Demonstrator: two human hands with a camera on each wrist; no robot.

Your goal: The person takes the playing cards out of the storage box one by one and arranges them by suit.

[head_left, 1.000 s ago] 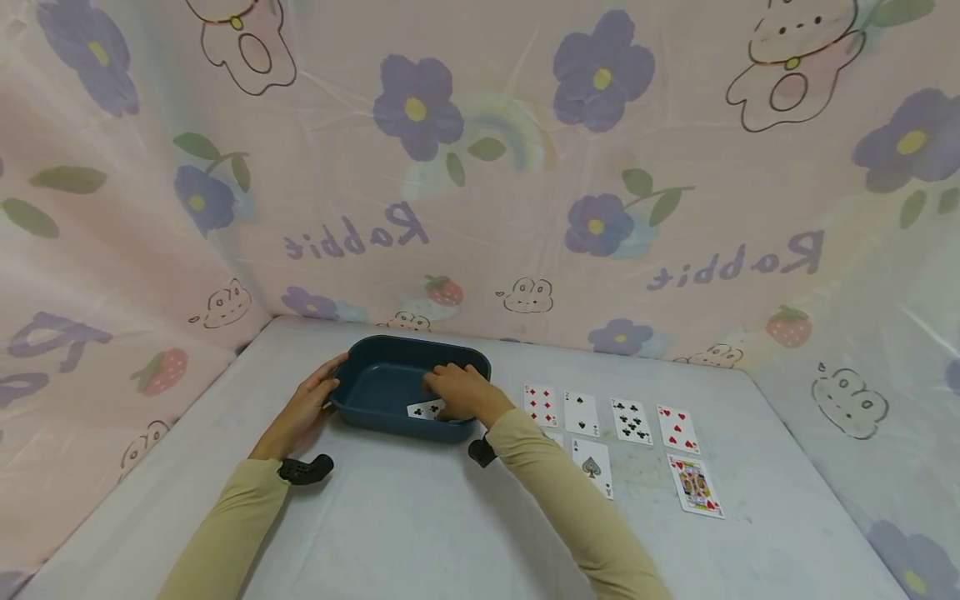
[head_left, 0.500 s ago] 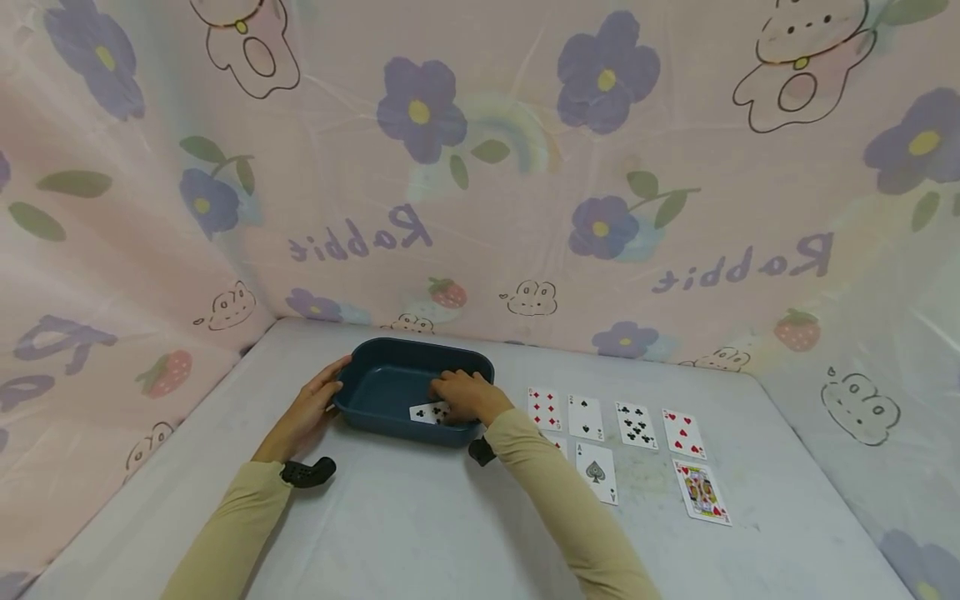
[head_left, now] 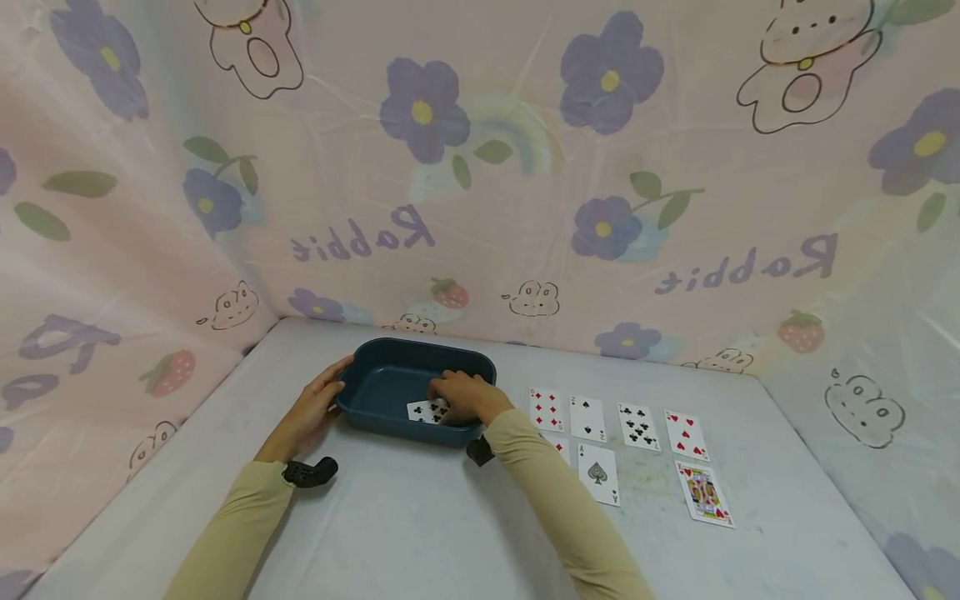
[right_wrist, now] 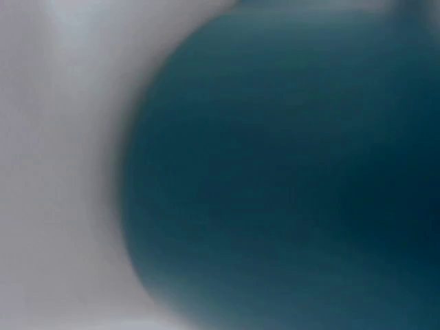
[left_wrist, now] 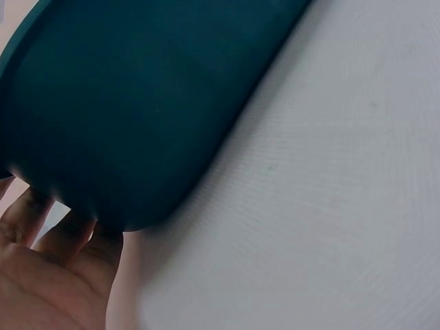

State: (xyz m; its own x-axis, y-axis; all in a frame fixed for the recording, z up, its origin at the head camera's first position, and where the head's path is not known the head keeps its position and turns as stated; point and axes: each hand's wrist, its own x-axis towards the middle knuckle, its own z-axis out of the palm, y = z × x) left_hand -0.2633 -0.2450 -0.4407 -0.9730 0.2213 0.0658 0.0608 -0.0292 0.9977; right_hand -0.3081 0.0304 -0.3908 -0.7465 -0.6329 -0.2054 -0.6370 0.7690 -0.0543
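Observation:
A dark teal rectangular bin [head_left: 380,418] stands at the middle back of the table. My left hand [head_left: 303,414] touches its left end from outside. In the left wrist view, the fingers [left_wrist: 103,244] lie fairly straight against the bin's outer wall. My right hand [head_left: 462,396] reaches inside over the right part, fingers curled down at a white playing card [head_left: 422,412] with club marks. The card's right part is hidden by the hand, and so are the fingertips. The right wrist view is blurred and shows only the bin's outside [right_wrist: 261,165].
Playing cards lie face up in two rows right of the bin: a six of diamonds [head_left: 546,409], a two of spades [head_left: 587,418], a club card [head_left: 638,427], a heart card [head_left: 686,434], an ace of spades [head_left: 597,473], a king of hearts [head_left: 703,493]. A patterned curtain [head_left: 480,208] surrounds the table.
My right hand has lowered slightly into the bin, and the club card has slid a little leftward from under it, showing more. The left hand stays at the bin's end.

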